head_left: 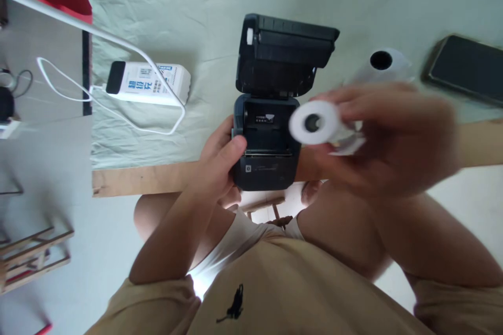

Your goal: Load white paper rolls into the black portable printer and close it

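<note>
Fingers of right hand (393,136) pinch a paper roll (314,123) beside the open printer (267,141); left hand (220,159) grips the printer's side. Best lowered level, core crosswise.

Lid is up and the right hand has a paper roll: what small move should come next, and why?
Probably lower the paper roll in the right hand into the printer, whose lid stands open over an empty bay. The left hand already grips the printer's side, and the roll hovers just right of the bay.
</note>
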